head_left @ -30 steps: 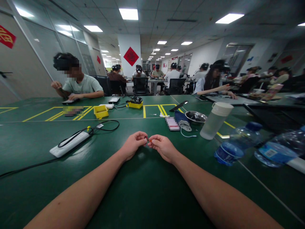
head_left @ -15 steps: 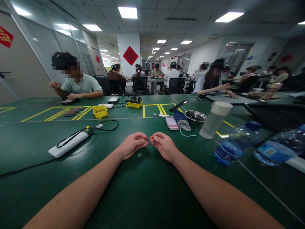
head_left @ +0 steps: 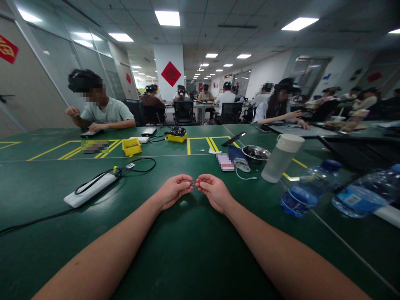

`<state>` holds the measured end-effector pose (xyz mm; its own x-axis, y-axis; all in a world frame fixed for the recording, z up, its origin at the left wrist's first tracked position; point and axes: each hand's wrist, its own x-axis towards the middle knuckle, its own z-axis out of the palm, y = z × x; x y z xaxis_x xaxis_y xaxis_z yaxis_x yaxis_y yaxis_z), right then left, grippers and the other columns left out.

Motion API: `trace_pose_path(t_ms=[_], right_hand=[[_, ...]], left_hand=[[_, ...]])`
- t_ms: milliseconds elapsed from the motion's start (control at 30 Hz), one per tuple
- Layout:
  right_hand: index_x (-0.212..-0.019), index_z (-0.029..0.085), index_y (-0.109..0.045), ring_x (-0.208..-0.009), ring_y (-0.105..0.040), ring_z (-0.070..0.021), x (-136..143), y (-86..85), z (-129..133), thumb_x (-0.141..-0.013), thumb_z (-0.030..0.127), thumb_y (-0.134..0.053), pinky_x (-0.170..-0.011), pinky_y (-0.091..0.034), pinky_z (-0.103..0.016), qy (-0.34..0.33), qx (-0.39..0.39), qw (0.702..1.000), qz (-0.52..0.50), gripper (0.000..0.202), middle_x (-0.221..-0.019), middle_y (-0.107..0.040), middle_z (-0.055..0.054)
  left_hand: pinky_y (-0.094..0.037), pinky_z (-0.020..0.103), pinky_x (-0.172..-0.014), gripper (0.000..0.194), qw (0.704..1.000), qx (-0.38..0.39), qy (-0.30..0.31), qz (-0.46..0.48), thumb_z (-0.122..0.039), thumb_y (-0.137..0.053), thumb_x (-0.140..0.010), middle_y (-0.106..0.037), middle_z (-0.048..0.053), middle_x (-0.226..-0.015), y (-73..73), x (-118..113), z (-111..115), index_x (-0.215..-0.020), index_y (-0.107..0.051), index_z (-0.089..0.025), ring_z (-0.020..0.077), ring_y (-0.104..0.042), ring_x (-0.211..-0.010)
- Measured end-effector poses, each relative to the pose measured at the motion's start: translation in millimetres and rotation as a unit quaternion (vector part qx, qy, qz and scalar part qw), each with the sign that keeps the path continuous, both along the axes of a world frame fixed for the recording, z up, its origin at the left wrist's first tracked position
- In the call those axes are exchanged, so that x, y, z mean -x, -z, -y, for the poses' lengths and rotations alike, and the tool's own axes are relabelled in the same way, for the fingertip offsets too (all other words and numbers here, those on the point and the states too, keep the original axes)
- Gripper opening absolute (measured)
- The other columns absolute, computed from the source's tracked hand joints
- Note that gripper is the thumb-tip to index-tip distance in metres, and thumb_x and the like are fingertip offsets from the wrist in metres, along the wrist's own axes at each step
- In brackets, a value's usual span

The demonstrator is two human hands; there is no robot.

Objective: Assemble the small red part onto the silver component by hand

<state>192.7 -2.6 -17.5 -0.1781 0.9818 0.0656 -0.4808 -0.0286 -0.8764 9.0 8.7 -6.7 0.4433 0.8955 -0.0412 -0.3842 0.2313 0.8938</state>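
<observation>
Just above the green table [head_left: 184,250], my two hands face each other with their fingertips close together. My left hand [head_left: 173,191] pinches a small dark metallic piece [head_left: 191,183] between thumb and fingers. Between the thumb and fingers of my right hand [head_left: 215,192] is a small orange piece [head_left: 199,181]. Both pieces are too small for me to tell their kind. A narrow gap separates them.
To the left lies a white power strip [head_left: 90,189] with a black cable. Yellow trays [head_left: 131,146], a metal bowl [head_left: 256,152], a frosted bottle [head_left: 278,160] and plastic water bottles [head_left: 308,189] stand farther out. A co-worker [head_left: 101,106] sits across the table.
My hands have barely moved. The metallic piece and the orange piece show a little more clearly between my fingertips.
</observation>
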Motion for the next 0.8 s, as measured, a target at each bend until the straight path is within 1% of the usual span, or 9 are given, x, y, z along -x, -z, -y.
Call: trace_pose_path(t_ms=[100,200,367,433,600,800], right_hand=[[-0.085,0.015,-0.066,-0.074,-0.064,-0.0137,2.7,1.2,1.1,-0.065,0.014,-0.074,-0.075,-0.049,-0.028,0.023,-0.037,0.998,0.053,0.021,-0.080,-0.069,-0.003],[-0.085,0.015,-0.067,-0.075,-0.065,-0.0152,4.0,2.0,2.6,-0.066,0.014,-0.073,-0.077,-0.049,-0.030,0.029,-0.065,0.993,0.097,0.020,-0.081,-0.070,-0.004],[-0.089,0.015,-0.066,-0.076,-0.067,-0.0174,4.0,2.3,4.3,-0.067,0.018,-0.073,-0.076,-0.051,-0.032,0.032,-0.092,0.987,0.127,0.023,-0.082,-0.071,-0.004],[-0.089,0.016,-0.065,-0.075,-0.067,-0.0174,4.3,1.6,5.0,-0.067,0.019,-0.074,-0.074,-0.051,-0.031,0.037,-0.091,0.986,0.132,0.023,-0.081,-0.071,-0.004],[-0.084,0.015,-0.065,-0.069,-0.065,-0.0160,5.2,-0.4,6.0,-0.069,0.021,-0.072,-0.067,-0.049,-0.029,0.038,-0.084,0.985,0.148,0.017,-0.075,-0.069,-0.004],[-0.080,0.015,-0.062,-0.060,-0.062,-0.0129,4.6,0.8,5.6,-0.071,0.023,-0.073,-0.059,-0.048,-0.026,0.035,-0.096,0.981,0.163,0.017,-0.070,-0.065,-0.001]], left_hand=[[-0.055,0.018,-0.072,0.019,1.000,-0.005,-0.017,-0.016,-0.014,-0.074,-0.075,-0.067,0.005,-0.083,1.3,-0.7,-0.9,-0.091,-0.065,-0.011,0.0088,-0.065,-0.072],[-0.053,0.016,-0.066,0.019,0.999,-0.022,-0.026,-0.039,-0.018,-0.074,-0.075,-0.067,0.005,-0.080,2.0,-2.3,-0.6,-0.090,-0.065,-0.011,0.0078,-0.063,-0.068],[-0.049,0.016,-0.060,0.020,0.996,-0.055,-0.025,-0.073,-0.021,-0.075,-0.074,-0.066,0.004,-0.078,0.5,-5.1,2.0,-0.089,-0.064,-0.011,0.0067,-0.060,-0.063],[-0.047,0.017,-0.060,0.020,0.995,-0.060,-0.027,-0.081,-0.021,-0.075,-0.074,-0.066,0.004,-0.077,-0.5,-5.8,3.1,-0.088,-0.064,-0.011,0.0068,-0.059,-0.062],[-0.046,0.019,-0.061,0.020,0.993,-0.062,-0.024,-0.095,-0.022,-0.075,-0.073,-0.067,0.004,-0.076,-2.1,-5.7,4.6,-0.088,-0.066,-0.012,0.0074,-0.059,-0.062],[-0.047,0.020,-0.064,0.022,0.994,-0.053,-0.015,-0.098,-0.023,-0.075,-0.073,-0.068,0.005,-0.079,-0.9,-4.4,3.3,-0.091,-0.069,-0.012,0.0078,-0.060,-0.064]])
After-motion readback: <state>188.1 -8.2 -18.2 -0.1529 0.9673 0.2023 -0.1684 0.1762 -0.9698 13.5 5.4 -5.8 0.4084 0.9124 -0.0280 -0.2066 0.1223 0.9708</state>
